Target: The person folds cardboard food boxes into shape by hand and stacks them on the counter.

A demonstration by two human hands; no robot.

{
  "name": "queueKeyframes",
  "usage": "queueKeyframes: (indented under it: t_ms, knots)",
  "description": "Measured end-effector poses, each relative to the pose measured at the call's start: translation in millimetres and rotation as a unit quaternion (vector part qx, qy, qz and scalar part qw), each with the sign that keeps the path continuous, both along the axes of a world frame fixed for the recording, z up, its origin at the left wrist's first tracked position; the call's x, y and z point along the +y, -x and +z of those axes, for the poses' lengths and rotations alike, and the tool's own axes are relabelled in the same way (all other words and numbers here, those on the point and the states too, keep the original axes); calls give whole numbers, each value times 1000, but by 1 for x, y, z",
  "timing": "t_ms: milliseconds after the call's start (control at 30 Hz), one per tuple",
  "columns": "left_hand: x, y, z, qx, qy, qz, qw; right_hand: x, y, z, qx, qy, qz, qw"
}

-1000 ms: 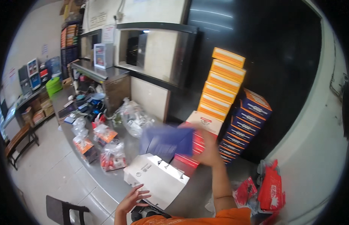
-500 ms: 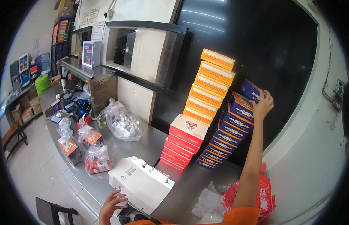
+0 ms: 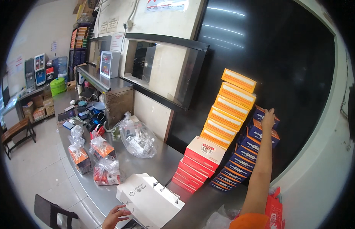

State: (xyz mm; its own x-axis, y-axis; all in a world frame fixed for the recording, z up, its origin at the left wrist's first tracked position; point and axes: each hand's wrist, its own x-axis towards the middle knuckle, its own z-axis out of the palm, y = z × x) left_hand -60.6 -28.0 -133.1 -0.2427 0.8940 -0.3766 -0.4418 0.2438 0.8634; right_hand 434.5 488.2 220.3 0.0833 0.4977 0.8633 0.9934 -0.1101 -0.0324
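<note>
Loosely spread, the left hand (image 3: pixel 116 216) flanks 1 carton (image 3: pixel 152 200); the right (image 3: pixel 268 119), grip unclear, touches 1 blue box (image 3: pixel 260 115).

The right hand (image 3: pixel 268 119) reaches far forward, arm (image 3: pixel 260 168) extended; the left hand (image 3: pixel 115 216) hovers low, fingers (image 3: pixel 123 212) loosely parted.

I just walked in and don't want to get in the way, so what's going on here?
A person at a metal counter has their right hand on the top navy box of a tall stack; whether it grips isn't clear. Their left hand is open beside a white cardboard piece. Yellow boxes and red-and-white boxes stand stacked left of the navy ones.
</note>
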Motion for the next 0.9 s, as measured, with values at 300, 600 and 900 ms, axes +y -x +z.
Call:
queueKeyframes:
  t_ms: [300,600,900]
  knots:
    - [15,0,-39,-31,-36,-55,997,-77,77,-60,116,-247,301,914]
    - [3,-6,-79,20,-9,-68,997,-335,226,-375,-136,185,426,875]
    - [-42,-9,-107,-28,-27,-21,999,-323,248,-411,-64,353,319,877]
